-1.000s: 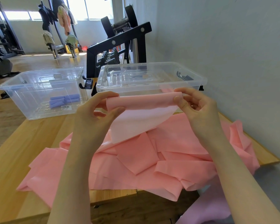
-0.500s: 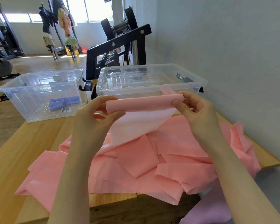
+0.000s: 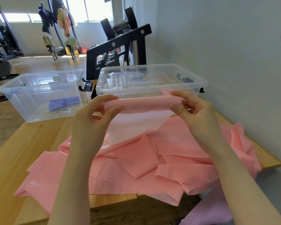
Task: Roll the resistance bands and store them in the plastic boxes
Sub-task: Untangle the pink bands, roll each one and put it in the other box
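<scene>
a wooden table [image 3: 23,148] stands against a grey wall [image 3: 225,54] in a gym, with a black dumbbell rack [image 3: 120,46] behind it. two clear plastic boxes sit at its far side: the left box [image 3: 39,95] holds rolled purple bands [image 3: 63,102], the right box [image 3: 151,78] is by the wall. the left hand [image 3: 91,117] and right hand [image 3: 193,109] are raised above the table, each pinching one end of the rolled top edge of the pink band [image 3: 139,153], whose loose length lies crumpled on the table.

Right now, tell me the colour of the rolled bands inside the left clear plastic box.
Purple-blue rolled bands, clearest in the head view.
</scene>
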